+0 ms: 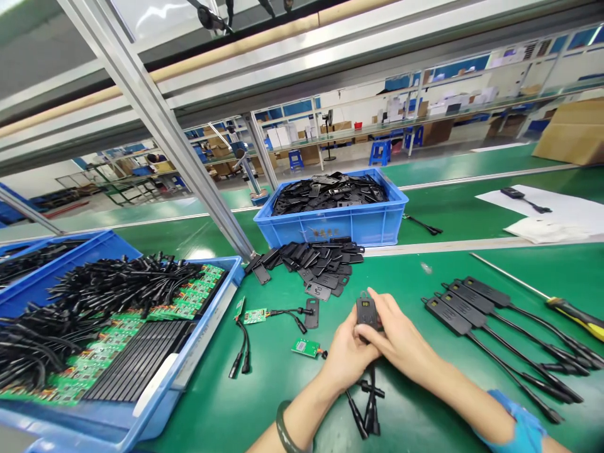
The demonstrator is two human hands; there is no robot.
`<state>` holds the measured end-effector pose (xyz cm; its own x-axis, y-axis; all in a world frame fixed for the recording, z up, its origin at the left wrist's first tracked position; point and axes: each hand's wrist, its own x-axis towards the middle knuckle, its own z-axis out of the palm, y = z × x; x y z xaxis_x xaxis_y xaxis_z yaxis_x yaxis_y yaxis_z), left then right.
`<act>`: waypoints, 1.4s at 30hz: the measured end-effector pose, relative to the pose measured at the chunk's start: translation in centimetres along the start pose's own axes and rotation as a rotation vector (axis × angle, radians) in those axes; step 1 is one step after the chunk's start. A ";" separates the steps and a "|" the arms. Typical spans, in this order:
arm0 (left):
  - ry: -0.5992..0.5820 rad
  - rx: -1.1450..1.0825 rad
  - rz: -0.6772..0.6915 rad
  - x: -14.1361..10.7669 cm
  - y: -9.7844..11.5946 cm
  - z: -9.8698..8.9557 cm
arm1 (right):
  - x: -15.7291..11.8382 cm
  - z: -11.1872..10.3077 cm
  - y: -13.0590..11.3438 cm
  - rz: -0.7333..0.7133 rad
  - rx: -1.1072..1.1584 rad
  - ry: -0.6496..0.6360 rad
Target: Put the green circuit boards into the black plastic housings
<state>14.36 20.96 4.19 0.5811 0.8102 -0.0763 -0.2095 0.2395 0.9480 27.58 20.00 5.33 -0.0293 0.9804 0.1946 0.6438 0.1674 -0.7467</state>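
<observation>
Between my two hands is a small black plastic case with a little display window and a loop at its top. My left hand grips its lower left side, and my right hand wraps its right side with the thumb across the front. Black cables with connectors hang below the case onto the green table. Left of my hands lie green circuit boards, one close by and another with cables attached. A flat black cover lies beside them.
A blue bin of black covers stands behind a loose cover pile. At left, a blue tray holds cabled boards. To the right lie several cabled black cases and a screwdriver. A metal post rises at centre left.
</observation>
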 end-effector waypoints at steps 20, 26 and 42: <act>-0.052 1.139 0.435 -1.2 4.8 -3.3 | -1.6 0.0 0.0 0.297 0.617 -0.553; 0.638 1.462 -0.079 1.1 7.6 -10.4 | -0.7 -0.8 1.3 0.316 0.675 -0.325; 0.811 0.760 0.004 2.8 8.0 -10.5 | -0.6 -2.1 0.9 -0.058 0.319 0.068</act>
<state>6.03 30.82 8.35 -0.1630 0.9866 0.0111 0.4874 0.0707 0.8703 29.78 19.36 5.87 -0.0010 0.9610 0.2764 0.3699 0.2572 -0.8928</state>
